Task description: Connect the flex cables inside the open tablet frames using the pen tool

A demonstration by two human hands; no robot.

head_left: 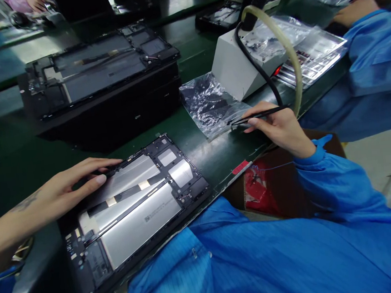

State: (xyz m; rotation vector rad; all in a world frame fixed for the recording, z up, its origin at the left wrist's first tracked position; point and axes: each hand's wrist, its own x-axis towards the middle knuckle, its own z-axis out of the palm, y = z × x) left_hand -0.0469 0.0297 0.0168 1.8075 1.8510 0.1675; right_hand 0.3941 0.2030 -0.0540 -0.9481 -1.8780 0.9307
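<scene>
Two hands work: the left hand (72, 187) lies flat, fingers extended, on the opened tablet (135, 206); the right hand (279, 127) pinches black tweezers (257, 115) (tips over a plastic bag (208, 102)) just beyond it.

A second opened tablet (99, 68) sits on black trays beside a white box (234, 68).

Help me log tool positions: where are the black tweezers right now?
In the head view, right of centre: the right hand holds the black tweezers, tips over the clear plastic bag beside the white box.
</scene>
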